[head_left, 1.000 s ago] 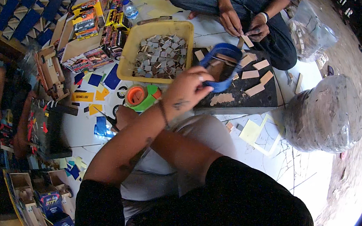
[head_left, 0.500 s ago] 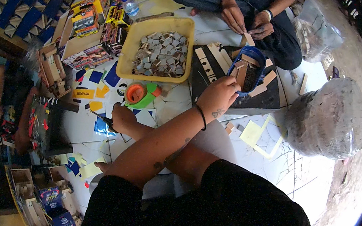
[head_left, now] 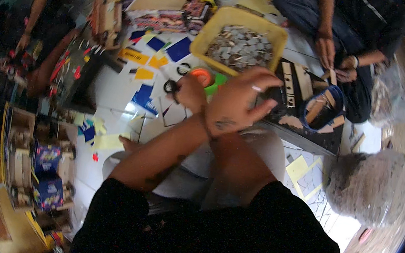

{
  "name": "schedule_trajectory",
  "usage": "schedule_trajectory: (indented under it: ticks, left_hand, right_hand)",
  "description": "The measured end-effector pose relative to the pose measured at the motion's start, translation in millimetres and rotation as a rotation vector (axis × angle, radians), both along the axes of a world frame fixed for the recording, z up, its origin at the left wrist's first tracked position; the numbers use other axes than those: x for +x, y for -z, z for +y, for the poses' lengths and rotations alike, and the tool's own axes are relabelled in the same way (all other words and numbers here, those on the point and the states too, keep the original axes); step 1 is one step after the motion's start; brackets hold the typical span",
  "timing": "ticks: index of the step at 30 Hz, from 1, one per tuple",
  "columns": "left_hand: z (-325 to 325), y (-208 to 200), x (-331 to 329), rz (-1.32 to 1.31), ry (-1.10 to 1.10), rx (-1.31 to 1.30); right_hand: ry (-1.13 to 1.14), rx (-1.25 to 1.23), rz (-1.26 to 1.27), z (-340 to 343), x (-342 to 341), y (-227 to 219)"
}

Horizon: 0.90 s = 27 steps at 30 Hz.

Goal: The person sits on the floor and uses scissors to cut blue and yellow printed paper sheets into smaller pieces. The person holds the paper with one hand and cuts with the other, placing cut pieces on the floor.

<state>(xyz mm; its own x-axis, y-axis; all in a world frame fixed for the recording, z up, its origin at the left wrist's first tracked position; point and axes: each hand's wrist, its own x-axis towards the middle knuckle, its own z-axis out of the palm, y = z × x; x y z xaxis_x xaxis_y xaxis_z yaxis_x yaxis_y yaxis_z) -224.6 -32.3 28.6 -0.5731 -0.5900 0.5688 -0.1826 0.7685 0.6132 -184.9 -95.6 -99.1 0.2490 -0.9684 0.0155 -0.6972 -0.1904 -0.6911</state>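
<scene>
My forearms cross over my lap, the left one on top. My left hand (head_left: 240, 98) hovers in front of the yellow tub, blurred, with thumb and fingers apart and nothing seen in them. Left of it, my right hand (head_left: 190, 93) is closed on scissors, whose black handle loop (head_left: 171, 87) shows by the fingers; the blades are hard to make out. Just beyond it are an orange roll (head_left: 201, 76) and a green thing (head_left: 215, 82), partly covered by my left hand. A blue oval container (head_left: 336, 114) with wooden pieces sits on the dark box at the right.
A yellow tub (head_left: 201, 43) holds many small greyish squares. Another person's hands (head_left: 326, 53) hold a wood strip above the dark box (head_left: 309, 139). Blue and yellow cutouts (head_left: 144, 74) litter the tiles. A plastic-wrapped bundle (head_left: 365, 185) stands right; wooden toy trucks (head_left: 44, 166) stand left.
My left hand has left the blue container and moved back leftward, its fingers now spread. My right hand still has the scissors. The whole view has shifted and turned.
</scene>
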Motion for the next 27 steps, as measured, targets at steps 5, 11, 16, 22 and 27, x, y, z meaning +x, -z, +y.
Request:
schedule_trajectory:
  ticks: [5,11,16,22,27]
  left_hand:
    - [-33.4,31.1,182.5,0.005,-0.649,0.107]
    - [-56.9,157.6,317.9,-0.581,-0.778,0.816]
    - [-84.7,209.8,309.6,-0.817,-1.100,0.722]
    - [-133.5,212.8,308.4,-0.760,-1.151,0.370]
    - [-210.5,214.0,304.8,-0.470,-1.584,0.803]
  right_hand:
    - [0.223,-0.129,-0.270,-10.6,-21.7,-16.2]
    - [0.483,-0.068,-0.702,-10.5,-32.7,-35.1]
    - [0.457,0.092,-0.911,-3.4,-30.4,-44.8]
    - [0.360,0.212,-0.878,10.6,-16.6,-49.0]
    - [0.422,0.369,-0.829,7.8,2.4,-51.0]
